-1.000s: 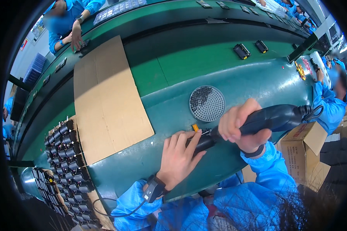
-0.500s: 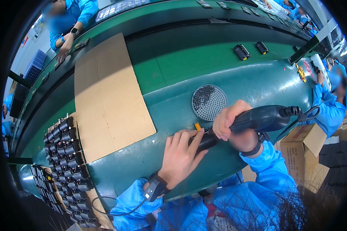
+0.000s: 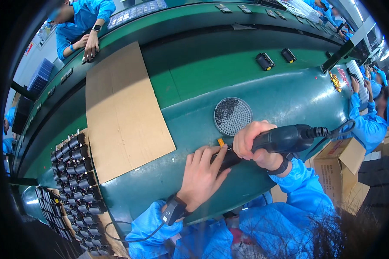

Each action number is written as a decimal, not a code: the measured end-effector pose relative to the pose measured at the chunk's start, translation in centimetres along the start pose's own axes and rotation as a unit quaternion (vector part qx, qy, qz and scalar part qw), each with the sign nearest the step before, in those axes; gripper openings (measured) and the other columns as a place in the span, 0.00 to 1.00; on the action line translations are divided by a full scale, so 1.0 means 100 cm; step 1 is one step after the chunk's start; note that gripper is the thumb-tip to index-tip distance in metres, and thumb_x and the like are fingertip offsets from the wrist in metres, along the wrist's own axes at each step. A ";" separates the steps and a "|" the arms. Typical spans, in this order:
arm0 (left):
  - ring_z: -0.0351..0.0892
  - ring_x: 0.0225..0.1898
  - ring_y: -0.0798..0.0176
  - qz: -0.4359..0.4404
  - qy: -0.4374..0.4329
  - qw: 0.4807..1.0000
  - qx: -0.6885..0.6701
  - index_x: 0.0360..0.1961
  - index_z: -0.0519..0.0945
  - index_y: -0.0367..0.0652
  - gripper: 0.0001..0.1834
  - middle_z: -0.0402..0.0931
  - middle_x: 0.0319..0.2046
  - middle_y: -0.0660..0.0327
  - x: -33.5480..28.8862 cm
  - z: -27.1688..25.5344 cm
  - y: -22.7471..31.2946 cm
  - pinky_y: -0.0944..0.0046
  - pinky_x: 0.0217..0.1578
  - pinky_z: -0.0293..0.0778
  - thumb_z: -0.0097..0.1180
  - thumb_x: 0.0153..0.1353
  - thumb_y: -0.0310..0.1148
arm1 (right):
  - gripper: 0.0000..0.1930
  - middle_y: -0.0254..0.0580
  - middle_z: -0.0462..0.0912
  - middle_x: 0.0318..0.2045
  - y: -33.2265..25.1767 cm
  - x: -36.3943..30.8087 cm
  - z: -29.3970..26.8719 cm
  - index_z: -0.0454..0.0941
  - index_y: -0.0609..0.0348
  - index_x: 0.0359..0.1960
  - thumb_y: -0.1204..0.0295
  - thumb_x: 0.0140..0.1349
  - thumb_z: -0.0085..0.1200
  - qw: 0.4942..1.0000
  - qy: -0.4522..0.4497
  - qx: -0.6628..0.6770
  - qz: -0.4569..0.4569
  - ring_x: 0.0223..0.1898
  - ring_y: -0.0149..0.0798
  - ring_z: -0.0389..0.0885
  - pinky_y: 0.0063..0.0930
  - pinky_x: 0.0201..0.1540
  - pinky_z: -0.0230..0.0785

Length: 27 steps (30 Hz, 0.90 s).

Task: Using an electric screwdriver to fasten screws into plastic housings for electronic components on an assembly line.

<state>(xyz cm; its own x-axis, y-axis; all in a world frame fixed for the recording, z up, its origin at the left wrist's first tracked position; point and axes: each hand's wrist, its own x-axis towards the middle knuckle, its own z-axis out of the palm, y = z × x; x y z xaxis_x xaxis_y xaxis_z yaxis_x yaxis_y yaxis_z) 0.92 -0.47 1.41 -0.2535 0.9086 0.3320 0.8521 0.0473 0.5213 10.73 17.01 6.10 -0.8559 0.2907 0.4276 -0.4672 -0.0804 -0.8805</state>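
My left hand (image 3: 202,176) is closed around a black cylindrical part (image 3: 230,160) on the green bench, fingertips on its far side and thumb on the near side. A small orange-yellow piece (image 3: 221,142) shows at the fingertips. In my right hand (image 3: 256,144) is a black corded electric screwdriver (image 3: 281,139), held nearly level with its nose pointing left at the black part. My fingers hide the bit and where it meets the part. Just beyond the hands lies a round grey tray (image 3: 242,122) of holes, partly filled with small black screws.
A cardboard sheet (image 3: 123,112) lies left of centre, beside rows of black assemblies (image 3: 78,185). Two black units (image 3: 265,61) sit on the green surface beyond. At right are small yellow parts (image 3: 335,82) and an open carton (image 3: 339,166). Co-workers in blue sit across and at right.
My right hand and the screwdriver have shifted slightly left and down. My left hand keeps its hold on the black part. The person across has brought both hands together over a small item.
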 end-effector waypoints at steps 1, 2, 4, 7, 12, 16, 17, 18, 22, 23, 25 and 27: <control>0.73 0.53 0.51 -0.003 -0.002 1.000 0.000 0.59 0.77 0.39 0.32 0.74 0.51 0.57 -0.002 -0.001 0.000 0.53 0.47 0.67 0.69 0.54 0.39 | 0.23 0.34 0.73 0.16 0.001 0.000 0.000 0.71 0.59 0.31 0.54 0.62 0.68 1.000 -0.002 -0.001 -0.003 0.18 0.32 0.71 0.28 0.24 0.67; 0.72 0.54 0.50 -0.006 -0.005 1.000 0.000 0.60 0.77 0.39 0.32 0.74 0.51 0.57 -0.003 -0.002 -0.001 0.53 0.48 0.67 0.69 0.54 0.38 | 0.22 0.35 0.73 0.17 0.002 0.000 0.000 0.71 0.59 0.31 0.55 0.61 0.68 1.000 -0.002 -0.004 -0.003 0.18 0.32 0.71 0.28 0.23 0.68; 0.72 0.54 0.50 -0.001 -0.004 1.000 -0.001 0.60 0.76 0.39 0.32 0.74 0.52 0.57 -0.005 0.000 -0.003 0.53 0.49 0.67 0.69 0.54 0.38 | 0.21 0.35 0.73 0.18 0.001 -0.002 -0.001 0.71 0.59 0.31 0.56 0.61 0.69 1.000 0.000 -0.010 -0.003 0.18 0.32 0.71 0.28 0.23 0.68; 0.72 0.55 0.49 -0.003 -0.001 1.000 0.001 0.60 0.76 0.40 0.33 0.74 0.53 0.56 -0.007 -0.001 -0.004 0.52 0.51 0.68 0.69 0.53 0.37 | 0.19 0.38 0.77 0.21 -0.002 -0.001 -0.002 0.71 0.59 0.32 0.60 0.59 0.70 0.997 -0.001 -0.049 0.052 0.22 0.32 0.77 0.24 0.27 0.70; 0.72 0.55 0.49 -0.007 -0.002 1.000 0.000 0.61 0.76 0.40 0.33 0.74 0.54 0.55 -0.006 -0.004 -0.004 0.51 0.51 0.70 0.70 0.53 0.37 | 0.16 0.36 0.68 0.17 -0.013 0.023 -0.029 0.67 0.58 0.35 0.59 0.69 0.56 0.990 0.071 0.084 -0.086 0.17 0.30 0.68 0.28 0.22 0.68; 0.73 0.53 0.49 0.007 -0.008 1.000 -0.004 0.62 0.75 0.39 0.35 0.74 0.53 0.55 -0.007 -0.002 -0.006 0.52 0.49 0.71 0.71 0.52 0.36 | 0.12 0.34 0.68 0.17 -0.010 0.038 -0.058 0.67 0.57 0.34 0.63 0.71 0.53 0.984 0.144 0.005 -0.102 0.17 0.29 0.68 0.27 0.23 0.66; 0.73 0.52 0.49 0.001 -0.006 1.000 -0.004 0.62 0.75 0.39 0.35 0.74 0.53 0.55 -0.008 -0.002 -0.006 0.52 0.48 0.71 0.71 0.52 0.36 | 0.12 0.34 0.68 0.17 -0.007 0.041 -0.063 0.67 0.57 0.34 0.63 0.71 0.53 0.984 0.143 0.003 -0.103 0.17 0.29 0.68 0.27 0.23 0.66; 0.73 0.52 0.49 0.003 -0.005 1.000 -0.006 0.62 0.75 0.39 0.35 0.74 0.53 0.55 -0.009 -0.001 -0.006 0.52 0.48 0.71 0.71 0.52 0.36 | 0.11 0.35 0.68 0.17 -0.002 0.043 -0.067 0.67 0.57 0.35 0.65 0.71 0.52 0.982 0.160 -0.007 -0.098 0.17 0.29 0.68 0.26 0.24 0.66; 0.73 0.51 0.49 -0.003 -0.002 1.000 -0.014 0.62 0.75 0.38 0.35 0.74 0.52 0.55 -0.009 0.001 -0.007 0.52 0.48 0.71 0.71 0.52 0.36 | 0.09 0.35 0.69 0.18 0.012 0.046 -0.074 0.68 0.58 0.35 0.68 0.71 0.52 0.978 0.190 -0.008 -0.085 0.17 0.29 0.68 0.26 0.24 0.66; 0.73 0.51 0.49 -0.005 -0.004 1.000 -0.015 0.62 0.75 0.38 0.35 0.74 0.52 0.55 -0.008 0.002 -0.007 0.52 0.48 0.71 0.71 0.52 0.36 | 0.09 0.35 0.69 0.18 0.014 0.046 -0.075 0.68 0.58 0.35 0.68 0.71 0.53 0.978 0.195 -0.010 -0.080 0.17 0.29 0.69 0.26 0.23 0.66; 0.73 0.51 0.49 -0.005 -0.005 1.000 -0.015 0.62 0.75 0.38 0.35 0.74 0.52 0.55 -0.008 0.000 -0.006 0.52 0.48 0.71 0.71 0.52 0.36 | 0.09 0.35 0.70 0.18 0.018 0.048 -0.075 0.69 0.58 0.35 0.68 0.70 0.54 0.977 0.194 -0.008 -0.083 0.17 0.29 0.69 0.26 0.23 0.66; 0.73 0.51 0.49 -0.005 -0.005 1.000 -0.016 0.62 0.75 0.37 0.35 0.74 0.52 0.55 -0.008 0.000 -0.006 0.53 0.48 0.71 0.71 0.52 0.36 | 0.09 0.35 0.70 0.18 0.020 0.049 -0.075 0.69 0.58 0.35 0.68 0.70 0.54 0.977 0.195 -0.011 -0.083 0.17 0.29 0.69 0.26 0.23 0.66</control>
<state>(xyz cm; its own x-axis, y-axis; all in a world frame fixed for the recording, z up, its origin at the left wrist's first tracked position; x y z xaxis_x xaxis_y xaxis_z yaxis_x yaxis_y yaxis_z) 0.62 -1.27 0.82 -0.2575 0.9124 0.3182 0.8345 0.0440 0.5492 7.30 25.42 4.87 -0.6176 0.6390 0.4585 -0.5838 0.0183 -0.8117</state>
